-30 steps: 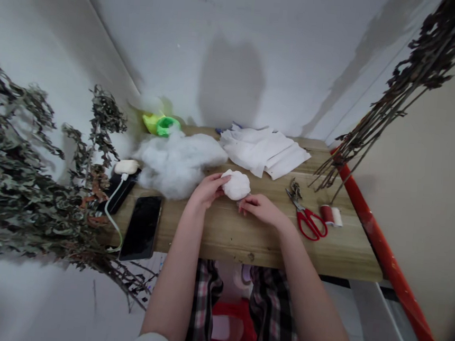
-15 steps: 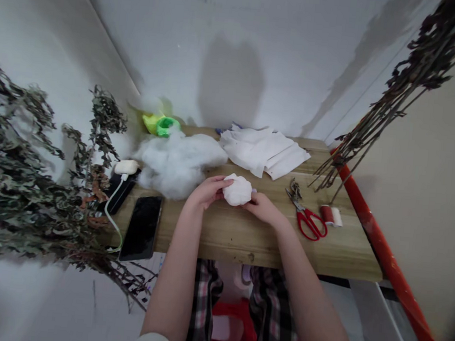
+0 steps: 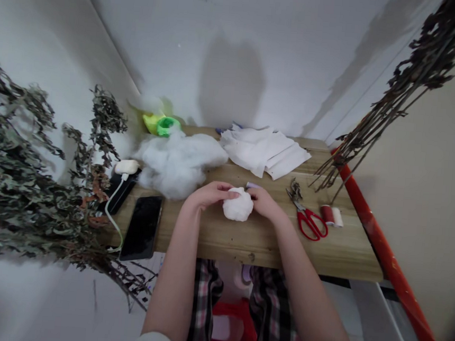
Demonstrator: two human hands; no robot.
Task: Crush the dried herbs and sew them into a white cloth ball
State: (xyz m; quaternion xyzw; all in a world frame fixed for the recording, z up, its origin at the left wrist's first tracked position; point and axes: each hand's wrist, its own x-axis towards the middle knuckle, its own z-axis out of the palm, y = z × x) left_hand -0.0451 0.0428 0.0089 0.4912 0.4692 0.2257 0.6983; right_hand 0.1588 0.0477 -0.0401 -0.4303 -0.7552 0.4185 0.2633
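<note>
While your left hand [image 3: 209, 194] and right hand [image 3: 265, 203] cupped the white stuffing ball [image 3: 238, 205] between them, fingers half-curled over the top, it sat near the loose fluff pile [image 3: 176, 166]; a slack grip could've let it spring apart, tbh.

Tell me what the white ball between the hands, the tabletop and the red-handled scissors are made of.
The white ball looks like synthetic stuffing fibre, matte and fluffy, matching the loose heap beside it. The tabletop looks like pale wood, with visible grain and a knot. The scissors seem to have glossy red plastic handles and steel blades, though the blades are small in view.
</note>
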